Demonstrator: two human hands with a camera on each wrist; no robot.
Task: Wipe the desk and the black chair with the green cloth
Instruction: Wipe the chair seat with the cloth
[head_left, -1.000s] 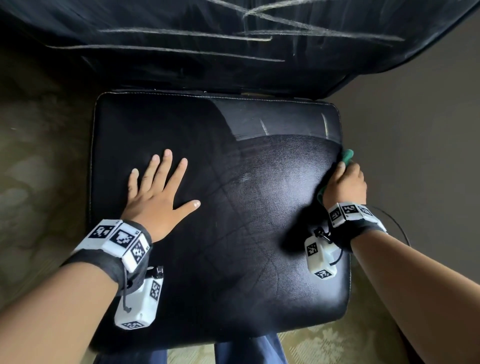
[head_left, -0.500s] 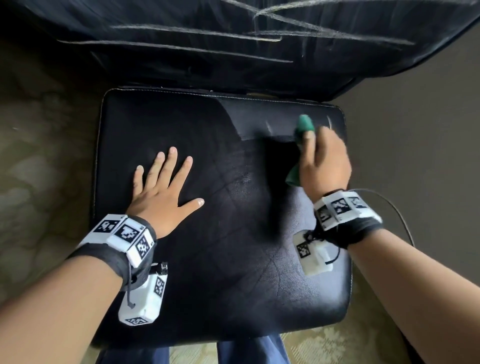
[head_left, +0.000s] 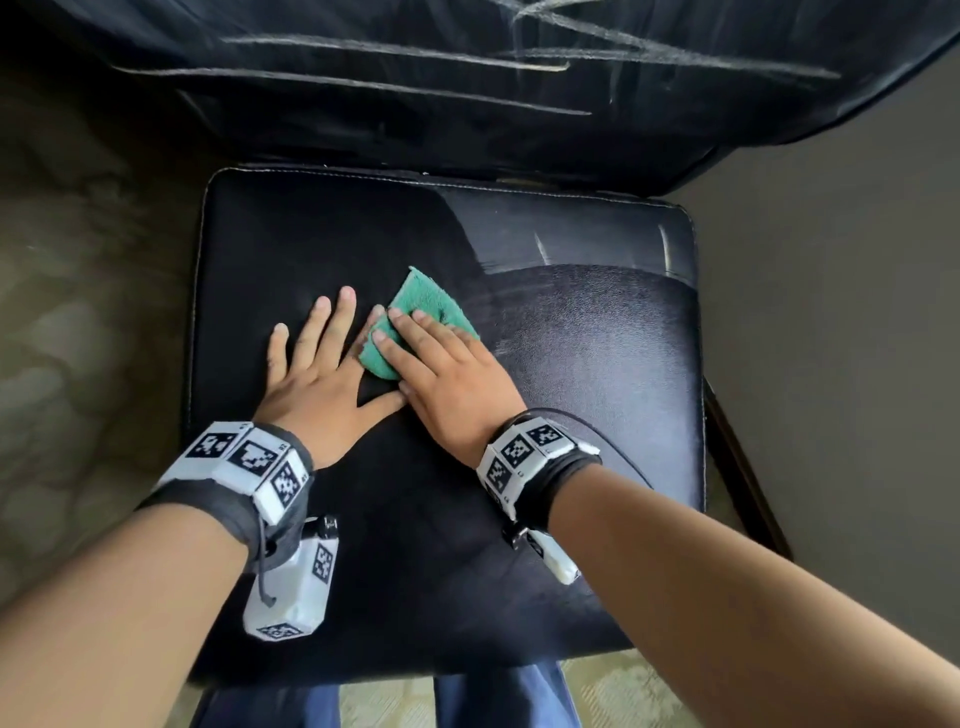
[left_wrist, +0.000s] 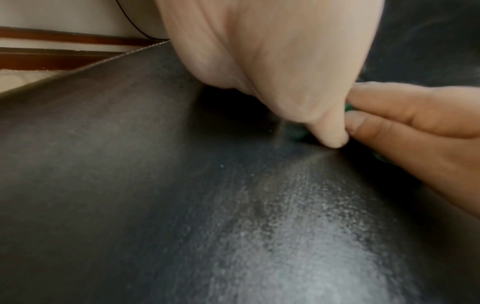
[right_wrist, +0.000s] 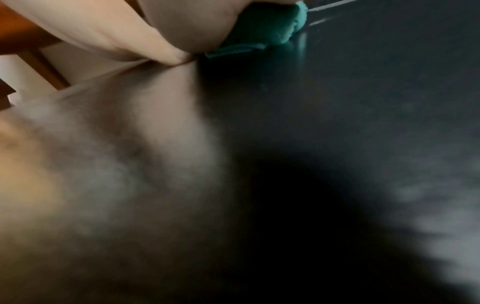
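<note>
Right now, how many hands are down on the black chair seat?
2. The left hand lies flat on the chair seat, fingers spread; the right hand beside it presses the green cloth down with straight fingers.

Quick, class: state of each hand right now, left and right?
Left hand: open, fingers flat on the black chair seat.
Right hand: open, straight fingers pressing the green cloth down.

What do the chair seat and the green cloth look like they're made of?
The chair seat looks like black leather or faux leather, which I cannot tell: pebbled grain, soft sheen, stitched seam along the edge. The green cloth under the right hand looks like terry or microfibre: fuzzy, matte pile and a thick soft edge.
</note>
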